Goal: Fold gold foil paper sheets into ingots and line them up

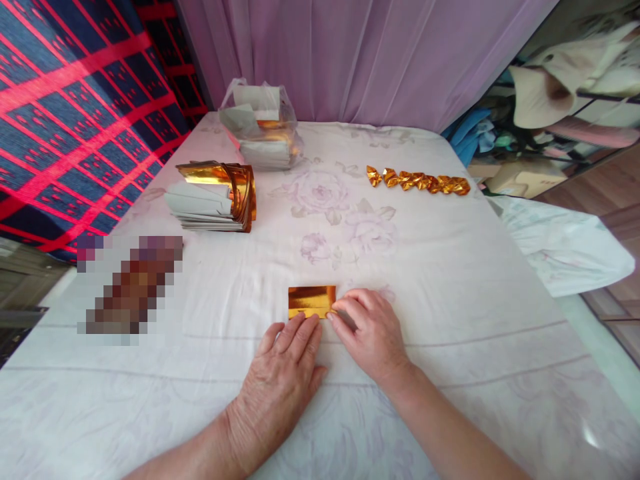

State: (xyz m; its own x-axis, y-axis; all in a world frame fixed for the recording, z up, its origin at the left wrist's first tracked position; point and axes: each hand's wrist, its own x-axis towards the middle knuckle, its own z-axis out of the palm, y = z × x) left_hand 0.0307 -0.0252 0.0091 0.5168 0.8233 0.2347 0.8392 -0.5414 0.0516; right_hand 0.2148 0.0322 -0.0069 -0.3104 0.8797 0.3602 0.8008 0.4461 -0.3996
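The left hand (285,370) lies flat on the sheet (450,320), fingers spread and extended, tips pressing the near edge of the gold paper (311,300). The right hand (373,333) sits just right of it, fingers curled in with the tips pinching or pressing the paper's near right corner; whether the thumb is under the paper I cannot tell. The gold paper lies flat on the sheet, touching both hands' fingertips, its near edge seemingly turned up into a narrow fold.

Left of the paper, well apart, a blurred patch (130,287) hides something. Beyond the paper to the left is a stack (213,197) of white and gold sheets, its top ones curling. Farther behind that stands a clear bag (263,123) with more sheets. Beyond the paper to the right, a row of folded gold pieces (417,180) lies in a line. A lilac curtain (360,53) hangs behind everything.

Risks, as I judge them: the foil looks slick, so uneven pressure could skew the fold; the soft sheet beneath could give a weak crease; a hard pinch at the corner might tear or wrinkle the foil.
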